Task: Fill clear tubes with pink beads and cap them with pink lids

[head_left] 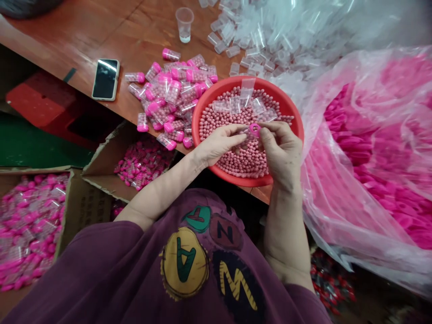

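Note:
Above a red basin (293, 101) of pink beads (232, 161), my two hands meet. My right hand (282, 146) pinches a pink ring-shaped cap (254, 130) between thumb and fingers. My left hand (225, 140) is closed with its fingertips around a small clear tube, mostly hidden by the fingers, right beside the cap. Several clear tubes (235, 105) lie on the beads at the basin's far side. Left of the basin is a pile of bead-filled tubes with pink caps (173, 92).
A phone (105, 80) and a clear plastic cup (184, 24) rest on the wooden table (141, 31). Loose clear tubes (256, 40) are heaped at the back. A plastic bag of pink caps (367, 148) stands at right. Cardboard boxes (89, 202) with filled tubes sit below left.

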Demonstrator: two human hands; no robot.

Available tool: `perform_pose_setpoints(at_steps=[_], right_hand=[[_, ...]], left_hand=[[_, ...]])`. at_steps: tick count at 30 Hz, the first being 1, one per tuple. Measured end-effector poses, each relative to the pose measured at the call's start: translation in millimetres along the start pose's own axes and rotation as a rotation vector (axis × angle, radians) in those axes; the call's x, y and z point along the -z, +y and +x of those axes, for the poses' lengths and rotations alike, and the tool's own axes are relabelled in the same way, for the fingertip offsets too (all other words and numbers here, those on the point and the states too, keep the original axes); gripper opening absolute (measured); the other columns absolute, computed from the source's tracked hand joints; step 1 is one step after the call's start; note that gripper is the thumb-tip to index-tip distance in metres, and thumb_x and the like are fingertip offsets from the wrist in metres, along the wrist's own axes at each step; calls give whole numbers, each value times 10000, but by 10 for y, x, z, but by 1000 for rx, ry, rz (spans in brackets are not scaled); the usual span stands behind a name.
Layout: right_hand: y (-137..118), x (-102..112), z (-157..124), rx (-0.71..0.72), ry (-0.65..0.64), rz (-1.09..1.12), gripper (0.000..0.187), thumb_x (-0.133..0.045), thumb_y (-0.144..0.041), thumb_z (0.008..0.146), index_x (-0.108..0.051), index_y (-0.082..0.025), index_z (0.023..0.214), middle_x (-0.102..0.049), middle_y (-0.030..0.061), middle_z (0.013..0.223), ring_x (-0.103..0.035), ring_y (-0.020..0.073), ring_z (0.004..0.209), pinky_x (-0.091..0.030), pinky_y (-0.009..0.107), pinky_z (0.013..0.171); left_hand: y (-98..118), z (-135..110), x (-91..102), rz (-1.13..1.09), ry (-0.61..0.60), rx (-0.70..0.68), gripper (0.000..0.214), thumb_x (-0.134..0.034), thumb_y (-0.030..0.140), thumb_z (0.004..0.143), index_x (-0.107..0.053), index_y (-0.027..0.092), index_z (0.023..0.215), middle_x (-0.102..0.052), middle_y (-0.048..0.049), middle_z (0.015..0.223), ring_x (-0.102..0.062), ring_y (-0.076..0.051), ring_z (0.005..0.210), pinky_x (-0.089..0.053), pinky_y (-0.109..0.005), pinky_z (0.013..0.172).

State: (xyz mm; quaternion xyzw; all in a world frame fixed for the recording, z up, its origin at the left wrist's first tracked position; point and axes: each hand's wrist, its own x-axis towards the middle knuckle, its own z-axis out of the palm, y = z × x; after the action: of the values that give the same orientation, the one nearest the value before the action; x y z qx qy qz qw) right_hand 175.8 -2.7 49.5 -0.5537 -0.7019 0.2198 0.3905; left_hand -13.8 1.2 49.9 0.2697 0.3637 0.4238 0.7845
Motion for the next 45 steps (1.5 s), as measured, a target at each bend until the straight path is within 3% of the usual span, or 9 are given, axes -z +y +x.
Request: perform_pose_setpoints(at_steps=[3, 7, 14, 20, 25, 34, 39, 42, 45], right_hand=[[-65, 10, -26, 61, 80, -78, 313, -598, -458, 1150, -817, -297, 1306, -822, 121, 1251, -805, 325, 1207, -671, 570, 1123], [-97, 31, -53, 97, 8, -212, 339, -571, -450, 1159, -821, -329, 1354, -832, 132, 1314, -790, 346, 1279, -640, 595, 1186], [-149, -29, -81, 50, 161, 39, 279, -655, -432, 1120, -835, -287, 1275, -855, 104, 1227, -833, 322, 1179, -680, 563, 1101], [-214, -95, -108, 31, 162, -2, 235, -667, -427, 1105, -851, -304, 1183, -867, 72, 1154, -831, 285, 1111, -684, 514, 1070], [-180, -181, -124, 15, 176, -19, 230, -651, -382, 1100, -849, -277, 1147, -855, 75, 1063, -820, 269, 1003, -696, 470, 971], [-155, -258, -176, 368, 131, -196, 431, -497, -148, 1085, -793, -182, 1397, -803, 150, 1141, -795, 277, 1055, -707, 475, 949], [47, -104, -160, 195, 60, 39, 446, -658, -296, 1076, -724, -339, 1515, -743, 112, 1435, -784, 283, 1211, -703, 524, 1060], [157, -90, -143, 53, 183, 242, 481, -807, -464, 1034, -697, -344, 1487, -781, 89, 1310, -800, 262, 1062, -726, 490, 959], [62, -68, -140, 44, 136, 158, 299, -729, -442, 1091, -770, -287, 1343, -813, 85, 1180, -805, 278, 1056, -714, 511, 971]], left_hand=[[-24, 26, 21, -64, 28, 9, 124, -763, 104, 1044, -833, 175, 1116, -836, -32, 1045, -720, -111, 815, -486, -236, 730], [-20, 32, 28, -95, 13, 13, 115, -761, 104, 1053, -832, 174, 1110, -818, -28, 982, -716, -111, 804, -491, -239, 730], [-4, 18, 14, -77, 2, 4, 143, -715, 97, 1070, -815, 181, 1128, -842, -26, 1024, -732, -102, 783, -504, -215, 682], [-42, 34, 19, -52, 25, -18, 97, -812, 155, 1038, -849, 191, 1120, -823, -33, 1000, -725, -104, 811, -533, -213, 740], [-26, 14, -40, -31, 54, -71, 101, -746, 99, 1062, -834, 145, 1046, -756, -12, 914, -646, -67, 732, -530, -192, 730], [-60, 52, -12, 47, 90, -164, 88, -735, 128, 1056, -814, 134, 1017, -738, -9, 912, -594, -85, 760, -545, -192, 749], [-77, 56, 30, 85, 91, -180, 74, -809, 205, 1031, -833, 163, 1086, -744, 1, 895, -592, -94, 734, -517, -224, 743], [-104, 75, 68, 94, 60, -198, 118, -861, 220, 989, -847, 154, 1085, -776, -8, 930, -654, -110, 809, -552, -254, 862], [-138, 93, 101, 87, 9, -246, 171, -906, 234, 947, -860, 145, 1086, -842, -43, 1079, -738, -149, 1013, -571, -301, 1060]])
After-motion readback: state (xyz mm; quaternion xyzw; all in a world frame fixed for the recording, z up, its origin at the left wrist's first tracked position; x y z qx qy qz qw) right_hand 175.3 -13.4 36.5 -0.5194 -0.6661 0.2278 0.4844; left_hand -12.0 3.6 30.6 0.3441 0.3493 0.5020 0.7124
